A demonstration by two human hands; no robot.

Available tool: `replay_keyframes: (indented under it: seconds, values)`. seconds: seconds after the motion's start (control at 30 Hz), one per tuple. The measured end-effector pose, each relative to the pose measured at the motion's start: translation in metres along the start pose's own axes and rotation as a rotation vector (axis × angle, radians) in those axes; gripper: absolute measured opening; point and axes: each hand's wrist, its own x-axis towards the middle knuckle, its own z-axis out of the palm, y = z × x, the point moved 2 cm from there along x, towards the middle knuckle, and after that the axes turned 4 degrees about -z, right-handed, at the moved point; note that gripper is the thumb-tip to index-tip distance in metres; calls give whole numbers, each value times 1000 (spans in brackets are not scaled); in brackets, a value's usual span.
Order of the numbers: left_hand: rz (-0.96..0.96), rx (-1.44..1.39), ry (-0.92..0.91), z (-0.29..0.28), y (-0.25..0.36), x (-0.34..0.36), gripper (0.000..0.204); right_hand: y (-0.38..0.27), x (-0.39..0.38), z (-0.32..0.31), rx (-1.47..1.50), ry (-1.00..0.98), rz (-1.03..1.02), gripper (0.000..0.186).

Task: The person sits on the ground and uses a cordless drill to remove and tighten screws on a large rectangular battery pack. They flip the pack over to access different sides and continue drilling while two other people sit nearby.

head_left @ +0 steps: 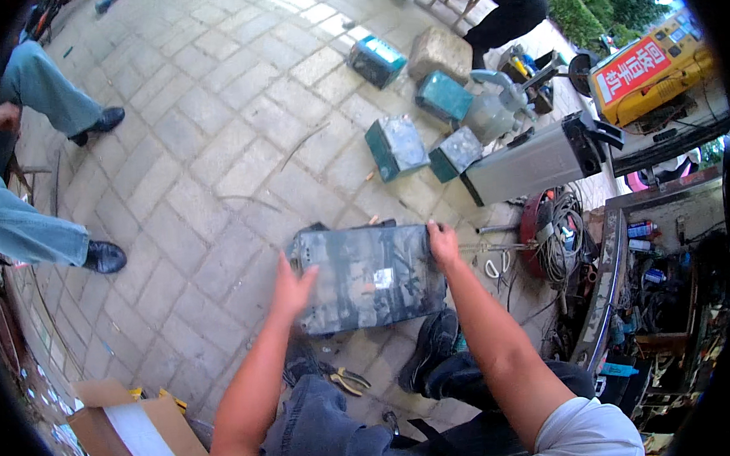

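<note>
A dark grey, scuffed rectangular box (pixel 368 277) like a large battery case lies on the paved ground in front of me. My left hand (pixel 292 288) presses flat against its left end, fingers spread. My right hand (pixel 443 244) grips its upper right corner. My knees and one black shoe (pixel 429 348) sit just below the box. Pliers with yellow handles (pixel 346 381) lie on the paving by my left knee.
Several teal boxes (pixel 395 147) and a long silver case (pixel 535 163) lie beyond. Coiled cables (pixel 557 236) and an open tool drawer (pixel 657 295) stand at the right. A seated person's legs (pixel 27 229) are at the left, another person (pixel 510 6) is at the top, and a cardboard box (pixel 136 434) is at the lower left.
</note>
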Motion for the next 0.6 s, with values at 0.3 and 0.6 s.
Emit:
replay_keyframes:
  seconds: [0.3, 0.6]
  values:
    - [50, -92, 68, -11, -5, -9, 87, -60, -98, 6, -582, -4, -335, 68]
    - [-45, -45, -15, -7, -7, 1, 95, -96, -171, 40, -931, -288, -545, 81]
